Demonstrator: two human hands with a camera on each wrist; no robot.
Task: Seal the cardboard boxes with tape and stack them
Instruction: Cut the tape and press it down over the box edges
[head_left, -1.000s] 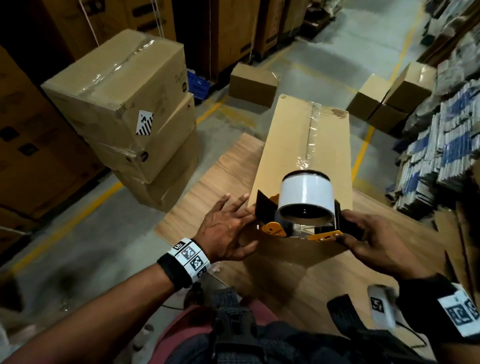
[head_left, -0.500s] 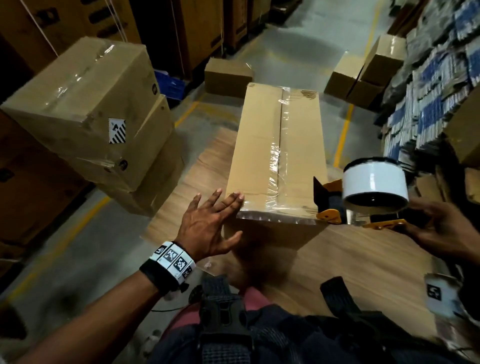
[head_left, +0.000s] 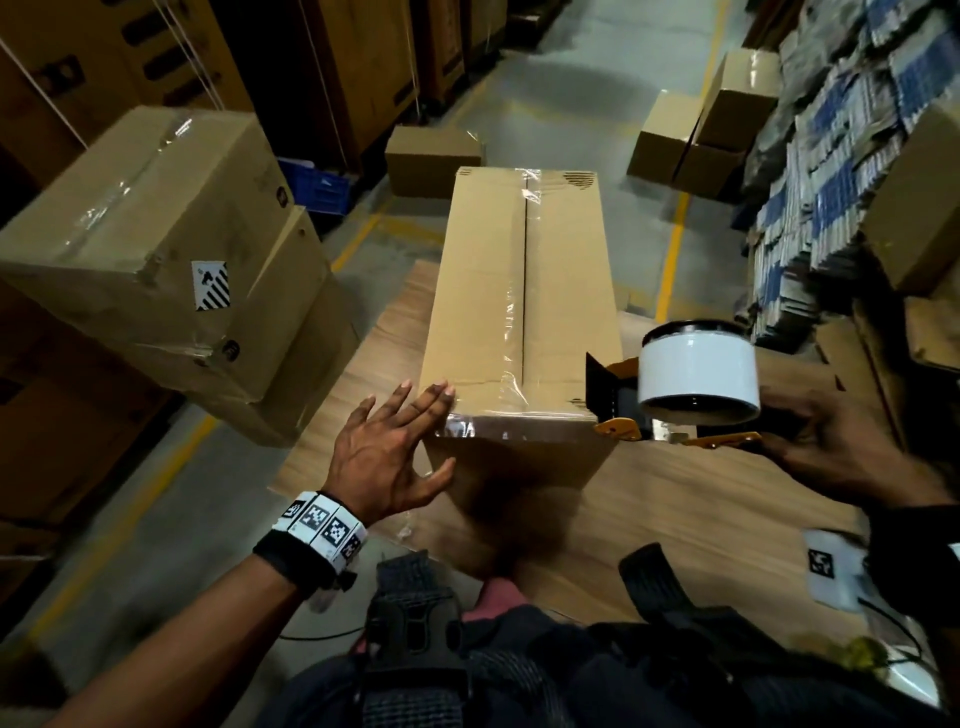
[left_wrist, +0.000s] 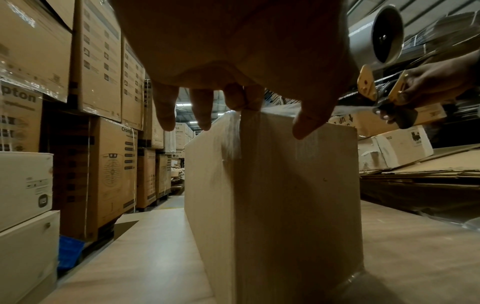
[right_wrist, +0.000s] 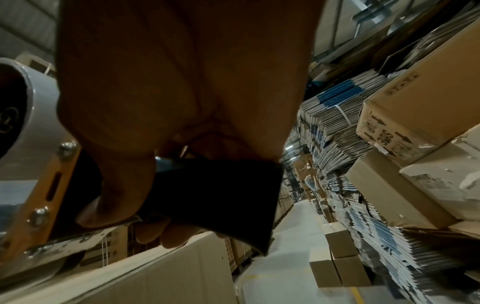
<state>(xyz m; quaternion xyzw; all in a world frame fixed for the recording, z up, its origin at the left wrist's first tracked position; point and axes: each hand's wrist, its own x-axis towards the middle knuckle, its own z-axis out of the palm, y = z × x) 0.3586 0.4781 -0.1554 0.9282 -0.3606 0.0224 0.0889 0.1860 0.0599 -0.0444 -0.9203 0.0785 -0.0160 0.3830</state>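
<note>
A long cardboard box (head_left: 522, 291) (left_wrist: 272, 195) lies lengthwise on a wooden table (head_left: 701, 499), with clear tape along its top seam and across its near edge. My left hand (head_left: 395, 447) (left_wrist: 233, 102) has straight, spread fingers; its fingertips press the tape at the box's near left corner. My right hand (head_left: 841, 452) (right_wrist: 161, 144) grips the black handle of an orange tape dispenser (head_left: 675, 410) (right_wrist: 52, 185) carrying a white tape roll (head_left: 698, 371) (left_wrist: 376, 35), held just off the box's near right corner. A strip of tape still runs from the dispenser to the box.
A stack of taped cardboard boxes (head_left: 156, 249) stands left of the table. Smaller boxes (head_left: 434, 161) (head_left: 701, 124) sit on the floor beyond. Bundles of flattened cartons (head_left: 831, 156) and boxes fill the right side. Tall cartons (left_wrist: 103, 82) line the left aisle.
My right hand drew the dispenser from the box's near middle rightwards past its corner, laying tape along the near edge. My left hand slid left to the near left corner.
</note>
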